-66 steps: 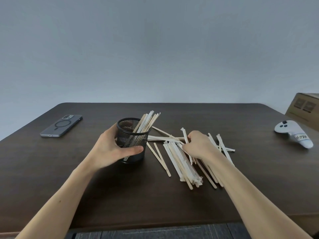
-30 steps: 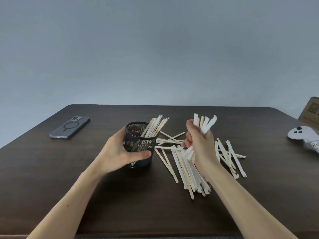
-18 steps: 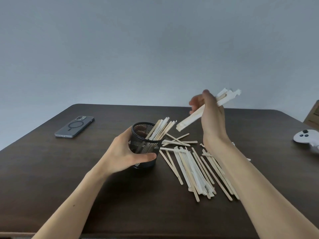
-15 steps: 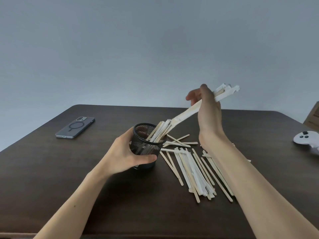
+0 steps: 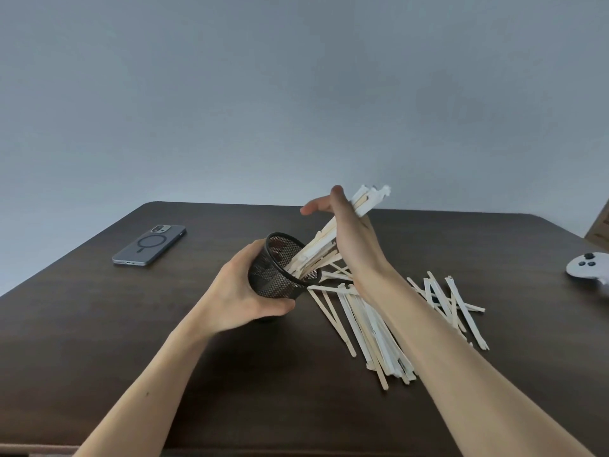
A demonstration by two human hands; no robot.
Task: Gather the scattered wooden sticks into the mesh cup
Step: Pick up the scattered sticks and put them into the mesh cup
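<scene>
My left hand grips the black mesh cup, tilted with its mouth toward the right and lifted slightly off the dark table. My right hand holds a bundle of pale wooden sticks, with the index finger extended. The bundle's lower ends reach into the cup's mouth among sticks standing inside it. A loose pile of scattered sticks lies on the table right of the cup, partly hidden under my right forearm. More sticks fan out further right.
A phone in a grey case lies face down at the table's far left. A white game controller rests at the right edge. A corner of a cardboard box shows beyond it.
My right hand lifted a bundle of sticks from the pile, swung it over and lowered its ends into the cup. My left hand tipped the cup toward the right.
</scene>
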